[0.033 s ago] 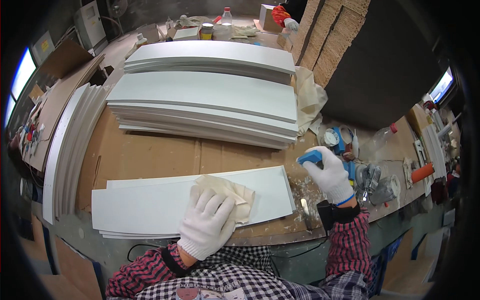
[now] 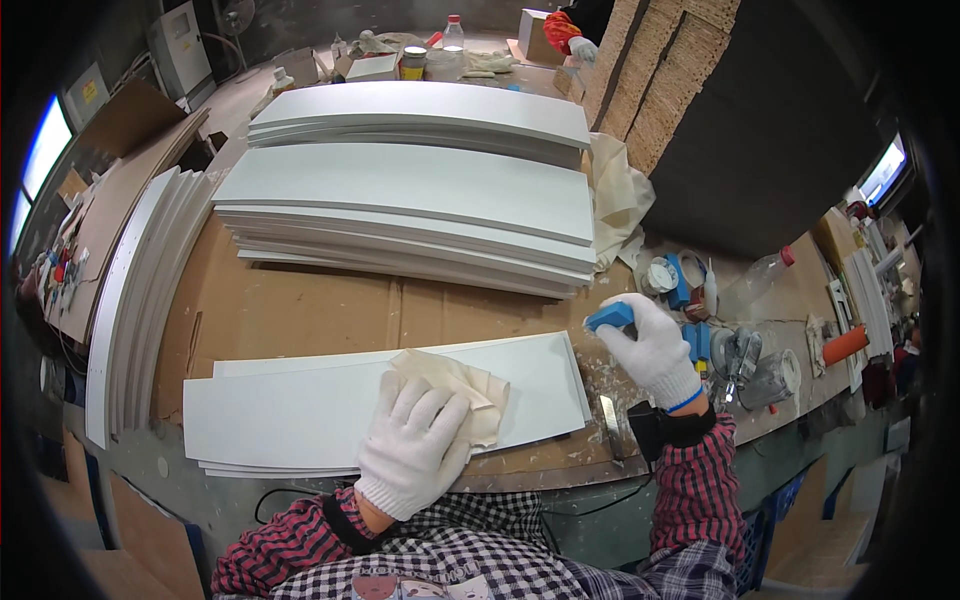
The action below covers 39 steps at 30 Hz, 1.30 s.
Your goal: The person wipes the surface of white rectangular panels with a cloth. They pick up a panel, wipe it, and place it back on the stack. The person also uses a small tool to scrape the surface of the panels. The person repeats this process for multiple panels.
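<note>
My left hand [image 2: 413, 445], in a white knit glove, rests with curled fingers on a crumpled cream cloth [image 2: 478, 392]. The cloth lies on the top white panel [image 2: 285, 415] of a small stack near the table's front edge. In my right hand [image 2: 655, 352], also gloved, is a small blue block [image 2: 611, 317], pinched between thumb and fingers. It is raised beyond the panel's right end, apart from it. The palm side of my left hand is hidden, and so is part of the block.
Taller stacks of white panels [image 2: 400, 185] stand behind, with more panels [image 2: 135, 300] on edge at left. A dark board stack [image 2: 760, 130] rises at back right. A metal blade [image 2: 610, 425], plastic bottle [image 2: 762, 278] and orange roll [image 2: 845, 345] lie rightward. Another person's gloved hand [image 2: 582, 48] is far back.
My right hand has shifted slightly left with the blue block. My left hand and the cloth have stayed where they were.
</note>
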Each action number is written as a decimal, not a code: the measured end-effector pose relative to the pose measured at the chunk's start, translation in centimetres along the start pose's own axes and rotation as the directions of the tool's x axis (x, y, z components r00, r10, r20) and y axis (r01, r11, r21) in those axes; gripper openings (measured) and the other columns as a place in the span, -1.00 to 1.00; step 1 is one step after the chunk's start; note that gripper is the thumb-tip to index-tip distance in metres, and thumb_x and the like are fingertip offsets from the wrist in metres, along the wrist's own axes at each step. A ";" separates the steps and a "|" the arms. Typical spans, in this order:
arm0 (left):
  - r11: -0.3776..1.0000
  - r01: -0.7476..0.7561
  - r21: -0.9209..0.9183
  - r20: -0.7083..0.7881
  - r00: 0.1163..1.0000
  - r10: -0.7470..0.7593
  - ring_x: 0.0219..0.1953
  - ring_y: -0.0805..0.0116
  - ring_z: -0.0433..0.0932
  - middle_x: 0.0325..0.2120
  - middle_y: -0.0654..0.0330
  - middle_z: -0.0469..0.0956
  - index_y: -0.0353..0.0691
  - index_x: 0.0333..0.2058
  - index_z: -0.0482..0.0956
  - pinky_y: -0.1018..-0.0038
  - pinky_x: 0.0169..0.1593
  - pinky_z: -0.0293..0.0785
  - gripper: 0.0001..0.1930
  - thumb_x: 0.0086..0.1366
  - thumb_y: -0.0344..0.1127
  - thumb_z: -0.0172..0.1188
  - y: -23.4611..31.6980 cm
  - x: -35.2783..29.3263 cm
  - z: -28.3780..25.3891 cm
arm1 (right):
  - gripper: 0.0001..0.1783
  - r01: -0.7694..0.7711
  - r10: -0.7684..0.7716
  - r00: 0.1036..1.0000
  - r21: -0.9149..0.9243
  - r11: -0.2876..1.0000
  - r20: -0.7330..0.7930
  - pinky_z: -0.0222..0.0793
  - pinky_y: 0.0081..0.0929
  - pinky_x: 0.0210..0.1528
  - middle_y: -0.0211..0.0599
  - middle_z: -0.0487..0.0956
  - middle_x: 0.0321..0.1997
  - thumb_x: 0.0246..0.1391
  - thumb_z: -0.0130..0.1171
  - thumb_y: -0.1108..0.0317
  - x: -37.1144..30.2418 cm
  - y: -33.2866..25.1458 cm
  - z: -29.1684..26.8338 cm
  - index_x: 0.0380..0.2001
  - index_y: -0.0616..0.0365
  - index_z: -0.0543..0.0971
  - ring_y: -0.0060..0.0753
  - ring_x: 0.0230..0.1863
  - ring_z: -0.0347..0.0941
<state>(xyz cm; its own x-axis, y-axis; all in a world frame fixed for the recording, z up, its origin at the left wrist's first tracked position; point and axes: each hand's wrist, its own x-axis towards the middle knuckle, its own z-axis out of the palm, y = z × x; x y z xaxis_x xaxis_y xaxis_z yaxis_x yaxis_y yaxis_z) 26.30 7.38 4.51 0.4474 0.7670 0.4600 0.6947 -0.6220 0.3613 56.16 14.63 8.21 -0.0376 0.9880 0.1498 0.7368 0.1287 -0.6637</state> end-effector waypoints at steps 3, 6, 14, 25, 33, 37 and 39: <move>1.000 -0.002 -0.004 0.005 1.000 0.002 -0.18 0.06 0.39 -0.24 0.11 0.42 -0.25 -0.15 0.47 -0.09 0.14 0.24 -0.56 -0.10 -0.43 0.27 0.0 0.1 0.0 | -0.75 0.055 -0.054 0.998 -0.066 0.996 0.016 0.50 -0.41 -0.20 -0.21 0.62 -0.28 0.04 0.30 0.31 0.1 -1.3 0.9 -0.20 0.12 0.58 -0.24 -0.28 0.60; 1.000 -0.007 -0.015 0.009 1.000 0.007 -0.18 0.05 0.38 -0.24 0.11 0.42 -0.25 -0.14 0.47 -0.08 0.14 0.24 -0.56 -0.10 -0.43 0.27 -0.1 0.1 0.1 | -0.76 0.098 -0.093 0.995 -0.103 0.990 0.046 0.50 -0.35 -0.18 -0.18 0.61 -0.26 0.05 0.27 0.31 0.3 -1.0 1.4 -0.21 0.13 0.57 -0.15 -0.24 0.59; 1.000 -0.007 0.008 -0.022 1.000 0.007 -0.21 0.10 0.39 -0.27 0.14 0.44 -0.25 -0.21 0.50 -0.03 0.11 0.28 -0.63 -0.07 -0.38 0.28 0.1 0.2 0.0 | -0.76 0.128 -0.126 0.991 -0.052 0.990 0.042 0.49 -0.31 -0.18 -0.14 0.58 -0.26 0.04 0.27 0.32 0.2 -0.5 1.8 -0.21 0.15 0.56 -0.07 -0.23 0.57; 0.999 -0.029 -0.012 -0.029 0.999 0.029 -0.19 0.04 0.37 -0.25 0.10 0.41 -0.27 -0.15 0.47 -0.04 0.10 0.26 -0.55 -0.12 -0.43 0.27 -0.1 0.1 0.3 | -0.73 0.080 -0.077 0.997 -0.209 0.975 0.021 0.49 -0.27 -0.16 -0.12 0.60 -0.21 0.05 0.26 0.26 0.2 -0.4 2.0 -0.18 0.10 0.56 -0.04 -0.22 0.58; 1.000 -0.015 -0.014 -0.017 1.000 0.015 -0.20 0.05 0.38 -0.26 0.11 0.41 -0.27 -0.15 0.47 -0.06 0.11 0.25 -0.55 -0.12 -0.43 0.28 -0.3 -0.1 0.2 | -0.27 -0.188 0.172 0.975 -0.110 0.976 -0.139 0.48 -0.29 -0.16 -0.13 0.64 -0.27 0.02 0.29 0.18 -0.6 2.2 -0.5 0.27 0.04 0.35 -0.19 -0.30 0.59; 1.000 -0.023 -0.015 -0.030 0.999 0.023 -0.20 0.06 0.38 -0.27 0.11 0.41 -0.26 -0.17 0.48 -0.05 0.10 0.25 -0.57 -0.12 -0.43 0.28 -0.5 -0.2 0.6 | 0.00 -0.526 0.491 0.846 -0.175 0.833 -0.208 0.47 -0.24 -0.10 -0.10 0.64 -0.34 -0.02 0.29 0.10 -1.3 5.7 -2.8 0.44 -0.03 0.03 -0.12 -0.26 0.60; 1.000 -0.024 -0.019 -0.033 0.999 0.023 -0.20 0.07 0.38 -0.28 0.11 0.42 -0.26 -0.17 0.48 -0.03 0.10 0.25 -0.57 -0.12 -0.43 0.28 -0.4 -0.1 0.5 | -0.01 -0.583 0.561 0.812 -0.177 0.793 -0.164 0.45 -0.20 -0.05 -0.09 0.64 -0.30 -0.01 0.26 0.09 -1.6 8.7 -3.2 0.44 -0.04 0.02 -0.06 -0.21 0.60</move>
<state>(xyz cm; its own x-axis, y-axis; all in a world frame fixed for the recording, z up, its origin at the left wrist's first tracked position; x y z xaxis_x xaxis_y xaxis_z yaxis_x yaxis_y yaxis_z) 26.28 7.61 3.90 0.4448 0.7467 0.4945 0.6730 -0.6430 0.3655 64.79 13.88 4.56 0.4931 0.8601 -0.1306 0.7253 -0.4894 -0.4841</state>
